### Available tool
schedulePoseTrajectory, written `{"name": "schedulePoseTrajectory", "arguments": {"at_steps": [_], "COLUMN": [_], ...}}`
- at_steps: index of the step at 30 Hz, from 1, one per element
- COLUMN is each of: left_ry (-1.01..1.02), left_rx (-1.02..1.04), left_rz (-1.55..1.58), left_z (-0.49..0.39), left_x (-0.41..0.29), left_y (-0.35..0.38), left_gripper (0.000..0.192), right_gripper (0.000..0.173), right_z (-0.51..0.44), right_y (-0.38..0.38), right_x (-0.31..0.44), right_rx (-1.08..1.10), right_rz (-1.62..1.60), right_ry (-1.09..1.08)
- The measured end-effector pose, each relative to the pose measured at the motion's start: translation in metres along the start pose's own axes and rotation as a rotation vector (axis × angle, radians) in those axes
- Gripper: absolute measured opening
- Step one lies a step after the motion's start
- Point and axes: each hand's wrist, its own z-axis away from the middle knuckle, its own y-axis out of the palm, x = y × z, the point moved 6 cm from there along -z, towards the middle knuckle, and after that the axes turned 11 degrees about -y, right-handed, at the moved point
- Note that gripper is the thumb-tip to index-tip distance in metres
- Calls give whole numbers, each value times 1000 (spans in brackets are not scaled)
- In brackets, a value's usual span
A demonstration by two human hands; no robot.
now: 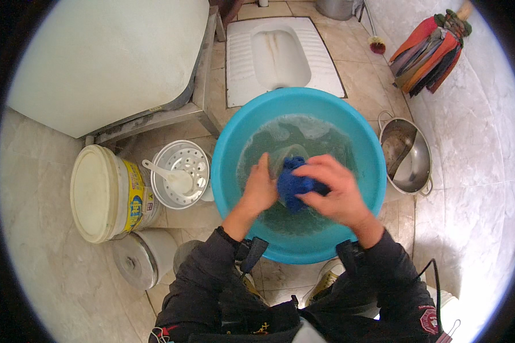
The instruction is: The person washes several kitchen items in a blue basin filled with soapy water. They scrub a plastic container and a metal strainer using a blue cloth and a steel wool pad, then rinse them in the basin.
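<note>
A large turquoise plastic basin [230,115] on the floor holds cloudy, sudsy water [279,133]. Over its middle, a bunched dark blue cloth [294,188] is pinched in my right hand [337,191], between the thumb and fingers. My left hand [259,184] is just left of the cloth at the water, fingers up and partly spread; whether it touches the cloth cannot be told. Something pale and rounded [288,151] shows in the water behind the cloth, its kind unclear.
Left stand a lidded plastic bucket [94,193], a perforated metal steamer pot [159,191] with a white scoop [178,180], and a lidded bin [135,260]. A squat toilet [240,55] lies beyond the basin. Right are a divided steel pot [416,158], a toilet brush [377,44] and a rag mop [433,51].
</note>
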Motion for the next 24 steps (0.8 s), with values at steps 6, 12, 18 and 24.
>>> {"name": "schedulePoseTrajectory", "arguments": {"at_steps": [6, 12, 18, 24], "left_ry": [281, 23, 201, 209], "left_rx": [109, 34, -68, -278], "left_rz": [-1, -75, -23, -34], "left_z": [29, 38, 38, 25], "left_x": [-27, -22, -26, -16], "left_y": [36, 31, 13, -7], "left_gripper": [46, 63, 72, 73], "right_gripper": [12, 12, 14, 11], "right_z": [7, 16, 46, 64], "right_y": [30, 5, -21, -23], "right_x": [-31, -62, -110, -130], "right_rx": [-90, -148, -2, 101], "right_rz": [438, 726, 951, 1034], "right_ry": [52, 110, 361, 476]}}
